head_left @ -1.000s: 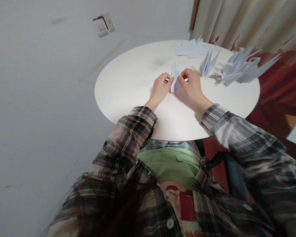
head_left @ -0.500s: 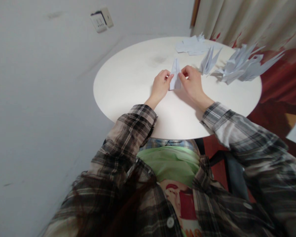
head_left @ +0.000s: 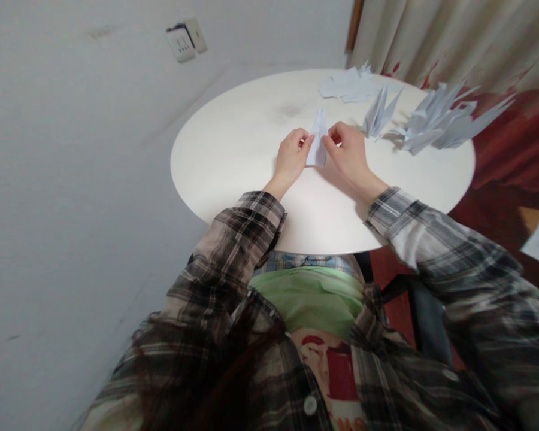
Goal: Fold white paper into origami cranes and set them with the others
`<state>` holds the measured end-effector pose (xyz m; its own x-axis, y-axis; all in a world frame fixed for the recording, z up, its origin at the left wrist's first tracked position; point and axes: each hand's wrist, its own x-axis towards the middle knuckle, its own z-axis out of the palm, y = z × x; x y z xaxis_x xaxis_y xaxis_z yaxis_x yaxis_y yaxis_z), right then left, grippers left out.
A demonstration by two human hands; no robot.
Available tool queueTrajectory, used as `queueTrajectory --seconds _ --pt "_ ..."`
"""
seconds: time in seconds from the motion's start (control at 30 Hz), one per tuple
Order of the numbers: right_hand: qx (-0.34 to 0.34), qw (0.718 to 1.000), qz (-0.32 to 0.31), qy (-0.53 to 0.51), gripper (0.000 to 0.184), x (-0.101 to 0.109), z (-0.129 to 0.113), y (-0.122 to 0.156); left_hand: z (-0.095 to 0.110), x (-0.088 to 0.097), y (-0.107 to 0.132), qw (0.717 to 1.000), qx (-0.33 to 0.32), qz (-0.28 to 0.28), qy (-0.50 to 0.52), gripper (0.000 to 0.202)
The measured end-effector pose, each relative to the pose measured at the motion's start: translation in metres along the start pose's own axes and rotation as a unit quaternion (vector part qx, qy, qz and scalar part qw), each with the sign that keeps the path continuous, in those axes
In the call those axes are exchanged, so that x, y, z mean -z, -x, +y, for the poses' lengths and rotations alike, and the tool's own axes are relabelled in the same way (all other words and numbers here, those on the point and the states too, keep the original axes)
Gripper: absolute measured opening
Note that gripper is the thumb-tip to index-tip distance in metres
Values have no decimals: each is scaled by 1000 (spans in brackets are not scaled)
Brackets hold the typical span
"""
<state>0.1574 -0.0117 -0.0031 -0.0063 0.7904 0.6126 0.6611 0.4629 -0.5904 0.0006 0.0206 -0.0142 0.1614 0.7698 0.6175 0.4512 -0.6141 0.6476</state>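
A folded piece of white paper (head_left: 317,146), narrow and pointed at its far end, is held between my two hands just over the round white table (head_left: 224,143). My left hand (head_left: 293,154) pinches its left edge between thumb and fingers. On the opposite edge, the thumb and fingers of my right hand (head_left: 349,152) are closed on the same paper. A crease runs down its middle. The undersides of the fingers are hidden from view.
Right of my right hand stands a folded paper crane (head_left: 378,114), with several more paper cranes (head_left: 440,123) beyond it. Flat white papers (head_left: 348,85) lie at the table's far side. A wall with a socket (head_left: 180,45) is left; a curtain (head_left: 404,36) hangs behind.
The folded paper has tilted slightly, its near end shifting a little to the left. Both hands keep their pinch on its edges and have barely moved.
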Motion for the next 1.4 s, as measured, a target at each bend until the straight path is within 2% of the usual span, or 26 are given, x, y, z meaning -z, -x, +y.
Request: queueTrajectory --seconds 0.4,0.97,1.4 --pt "-18 1000 -5 2 25 4 -7 2 10 3 3 1000 16 -3 7 26" --pt "16 1000 7 -13 31 3 -7 3 21 6 5 999 43 -19 2 21" --pt "13 1000 -6 -23 27 3 -7 2 13 4 4 999 36 -21 -2 28"
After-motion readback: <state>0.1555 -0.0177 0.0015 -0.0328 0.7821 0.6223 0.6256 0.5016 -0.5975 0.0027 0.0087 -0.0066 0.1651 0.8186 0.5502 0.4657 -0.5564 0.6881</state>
